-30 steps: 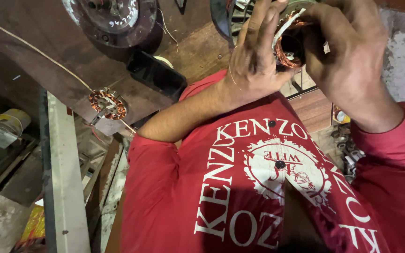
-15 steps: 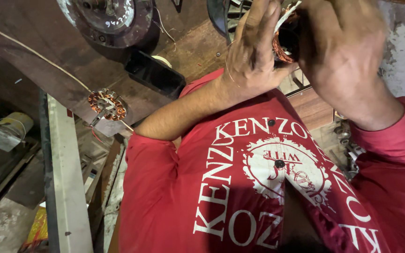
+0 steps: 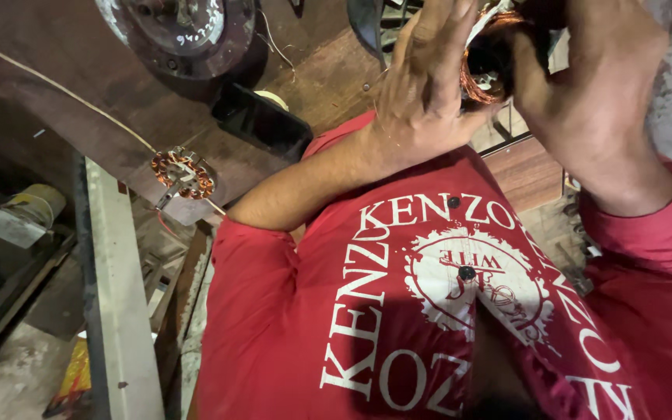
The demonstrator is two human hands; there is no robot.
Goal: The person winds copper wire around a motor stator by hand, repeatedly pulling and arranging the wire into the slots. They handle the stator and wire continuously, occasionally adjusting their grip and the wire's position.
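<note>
Copper-wound coil (image 3: pixel 485 66) sits up near the top edge, clamped between both hands: left hand (image 3: pixel 421 93) cups it from the side with fingers wrapped round, right hand (image 3: pixel 585 93) grips the other side, fingers closed on it (windings half hidden). Second copper coil (image 3: pixel 183 173) lies well apart on the wooden bench (image 3: pixel 79 85), by a black box (image 3: pixel 260 122)

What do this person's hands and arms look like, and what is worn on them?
Both hands are bare, no gloves, rings or watch in view. The left hand has its forearm bare, with a red sleeve pushed up near the elbow. The right hand has a red sleeve reaching the wrist. Both belong to a red shirt with white print.
</note>
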